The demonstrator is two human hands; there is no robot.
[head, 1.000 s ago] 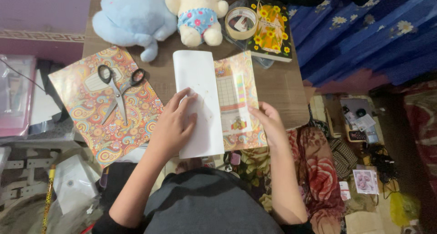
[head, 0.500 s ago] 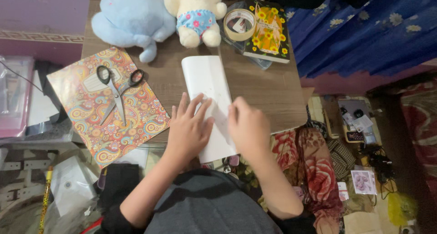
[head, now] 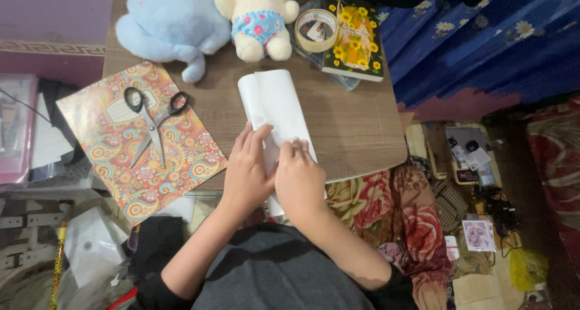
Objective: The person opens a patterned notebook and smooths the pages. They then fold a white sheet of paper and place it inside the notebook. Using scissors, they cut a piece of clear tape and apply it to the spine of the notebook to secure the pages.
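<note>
Both hands flat, palms down, nothing pinched: my left hand [head: 246, 172] and right hand [head: 300, 178] press side by side on the folded white paper [head: 273, 108], which lies mid-table w/ its near end over the table's [head: 356, 129] near edge. Scissors [head: 152, 117] sit on a paisley sheet [head: 142, 141] at the left edge. Blue plush [head: 169, 26], cream teddy [head: 257, 17], tape roll [head: 316, 30] & sunflower book [head: 356, 41] along the far edge.

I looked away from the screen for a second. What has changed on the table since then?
The patterned flap on the right was folded over, so the paper now shows only white. The right hand moved in beside the left hand; both press its near end. Scissors, toys and tape roll stayed put.
</note>
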